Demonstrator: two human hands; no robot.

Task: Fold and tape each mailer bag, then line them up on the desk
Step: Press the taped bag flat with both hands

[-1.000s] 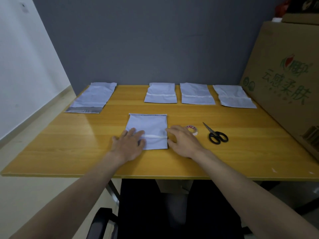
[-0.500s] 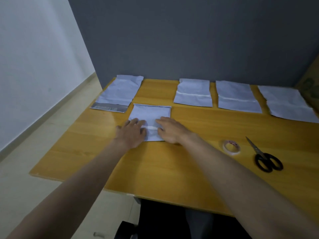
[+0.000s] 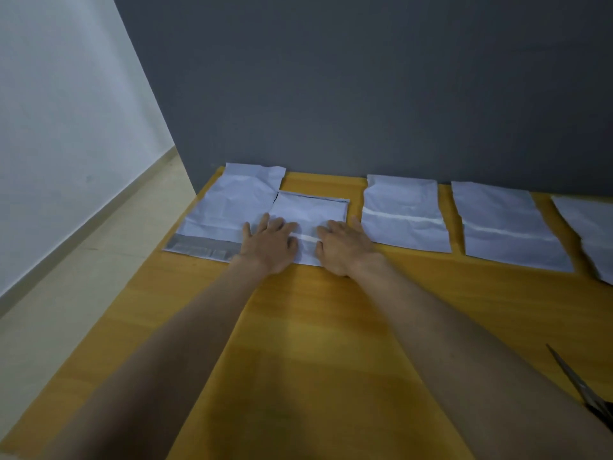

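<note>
Head view shows both hands flat, fingers straight, pressing the folded white plastic mailer bag with its strip of tape [image 3: 310,220] at centre frame — left hand [image 3: 269,244] on its left edge, right hand [image 3: 343,245] on its right.

The likely trouble is on the left: this bag already overlaps the unfolded white mailer with a grey adhesive flap [image 3: 220,215] in the left of the frame, so a further push could drag or rumple that sheet and leave the row crooked. Slick plastic under flat palms may also skid.

To the right lie three taped white mailers [image 3: 403,215] in a line along the yellow wooden desk [image 3: 315,343]. Black-handled scissors [image 3: 578,386] sit at lower right. Behind stands a dark grey wall [image 3: 365,88]; a white wall [image 3: 59,111] fills the upper left.
</note>
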